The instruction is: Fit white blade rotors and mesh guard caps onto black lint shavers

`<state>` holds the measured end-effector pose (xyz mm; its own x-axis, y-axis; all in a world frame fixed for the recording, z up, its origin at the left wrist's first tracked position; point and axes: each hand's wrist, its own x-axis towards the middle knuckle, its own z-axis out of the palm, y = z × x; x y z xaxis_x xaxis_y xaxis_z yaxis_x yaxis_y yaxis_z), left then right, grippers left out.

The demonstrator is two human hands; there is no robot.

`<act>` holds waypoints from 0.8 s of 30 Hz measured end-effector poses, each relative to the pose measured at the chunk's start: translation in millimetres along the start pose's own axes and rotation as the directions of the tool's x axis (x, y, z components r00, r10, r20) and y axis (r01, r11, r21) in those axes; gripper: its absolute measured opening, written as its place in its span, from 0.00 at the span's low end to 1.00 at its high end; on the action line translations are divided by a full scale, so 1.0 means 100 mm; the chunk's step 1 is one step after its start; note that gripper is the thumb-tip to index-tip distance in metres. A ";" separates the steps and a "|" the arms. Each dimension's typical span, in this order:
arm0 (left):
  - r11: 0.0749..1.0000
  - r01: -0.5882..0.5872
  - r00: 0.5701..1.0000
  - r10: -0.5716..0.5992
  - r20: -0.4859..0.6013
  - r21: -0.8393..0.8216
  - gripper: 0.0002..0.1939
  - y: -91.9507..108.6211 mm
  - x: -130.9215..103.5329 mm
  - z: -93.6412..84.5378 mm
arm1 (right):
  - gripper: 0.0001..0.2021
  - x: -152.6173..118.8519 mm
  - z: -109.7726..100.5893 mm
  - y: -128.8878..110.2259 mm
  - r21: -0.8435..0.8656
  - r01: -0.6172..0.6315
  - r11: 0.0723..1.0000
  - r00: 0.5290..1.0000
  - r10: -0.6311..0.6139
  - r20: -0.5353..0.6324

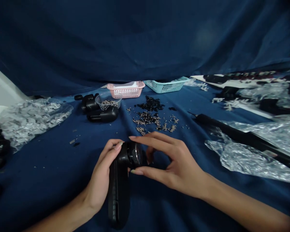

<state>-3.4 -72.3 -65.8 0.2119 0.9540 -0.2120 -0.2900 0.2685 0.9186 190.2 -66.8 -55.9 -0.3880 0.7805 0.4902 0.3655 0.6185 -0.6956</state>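
A black handheld device with a long handle and a round head is at the near middle, over the blue cloth. Wrapped around its upper part is my left hand, thumb near the top of the head. My right hand has its thumb and fingers curved around a round cap with a ridged silvery rim, at the right side of the head. A narrow dark gap shows between cap and head. Part of the cap's right side lies in shadow behind the fingers.
Small screws and black pieces lie beyond my hands. Farther back are a pink basket, a blue basket and a clear bowl. A black electric screwdriver rests on plastic wrap at right; a bag of grey parts lies left.
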 end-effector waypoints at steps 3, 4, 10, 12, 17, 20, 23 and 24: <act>1.000 0.011 0.999 -0.012 0.030 0.027 0.12 -0.02 0.00 -0.01 | 0.29 0.01 -0.02 0.03 0.003 0.022 1.000 1.000 -0.022 0.015; 0.999 0.015 0.999 -0.017 0.032 0.040 0.13 -0.02 0.00 -0.02 | 0.29 0.01 -0.03 0.03 0.005 0.034 0.999 0.999 -0.034 0.021; 0.993 -0.017 1.000 0.015 0.018 0.120 0.13 -0.03 0.02 -0.01 | 0.29 0.02 -0.03 0.08 0.002 0.087 0.996 0.994 -0.087 0.059; 0.988 -0.039 0.999 0.042 -0.014 0.152 0.13 -0.04 0.04 -0.02 | 0.28 0.04 -0.02 0.08 0.018 0.063 0.998 0.996 -0.064 0.064; 0.969 -0.002 0.989 0.039 -0.145 0.248 0.18 -0.11 0.03 -0.08 | 0.20 0.09 0.03 0.07 0.063 -0.027 0.998 0.998 0.023 0.057; 0.966 0.045 0.963 0.026 -0.267 0.254 0.24 -0.18 0.03 -0.10 | 0.17 0.11 0.09 0.06 0.122 -0.145 0.982 0.989 0.138 0.057; 0.971 0.027 0.960 0.041 -0.277 0.237 0.26 -0.21 0.04 -0.10 | 0.18 0.12 0.14 0.06 0.111 -0.194 0.975 0.981 0.191 0.040; 0.974 0.015 0.964 0.046 -0.263 0.226 0.25 -0.21 0.05 -0.09 | 0.18 0.12 0.15 0.06 0.083 -0.182 0.980 0.983 0.180 0.031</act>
<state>-4.6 -72.2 -88.8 -0.0544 0.9668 -0.2497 -0.0679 0.2459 0.9669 175.0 -54.7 -62.0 -0.3416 0.8761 0.3402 0.3587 0.4561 -0.8144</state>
